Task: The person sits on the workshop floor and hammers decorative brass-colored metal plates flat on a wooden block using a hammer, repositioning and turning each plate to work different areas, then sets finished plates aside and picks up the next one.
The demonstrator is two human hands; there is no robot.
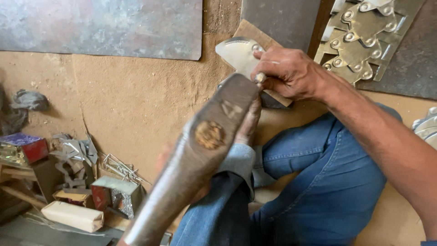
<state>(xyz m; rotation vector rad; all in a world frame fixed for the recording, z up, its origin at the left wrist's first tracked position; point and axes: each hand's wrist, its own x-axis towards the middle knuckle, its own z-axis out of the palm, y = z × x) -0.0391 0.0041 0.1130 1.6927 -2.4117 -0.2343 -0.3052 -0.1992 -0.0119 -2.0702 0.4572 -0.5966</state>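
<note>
A person sits on a sandy floor (136, 100) in blue jeans. Right of centre in the upper frame, the right hand (287, 73) is closed around a small punch (260, 77), pinning it upright against a shiny curved metal piece (237, 53). A large hammer (200, 155) fills the centre foreground, its head tilted toward the punch. The left hand is hidden behind the hammer, so its grip cannot be told. Stacked stamped metal pieces (359, 36) lie at upper right; small boxes (73, 214) and scraps sit at lower left.

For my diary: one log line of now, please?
right hand: holds punch on metal piece | hammer: raised | left hand: hidden
</note>
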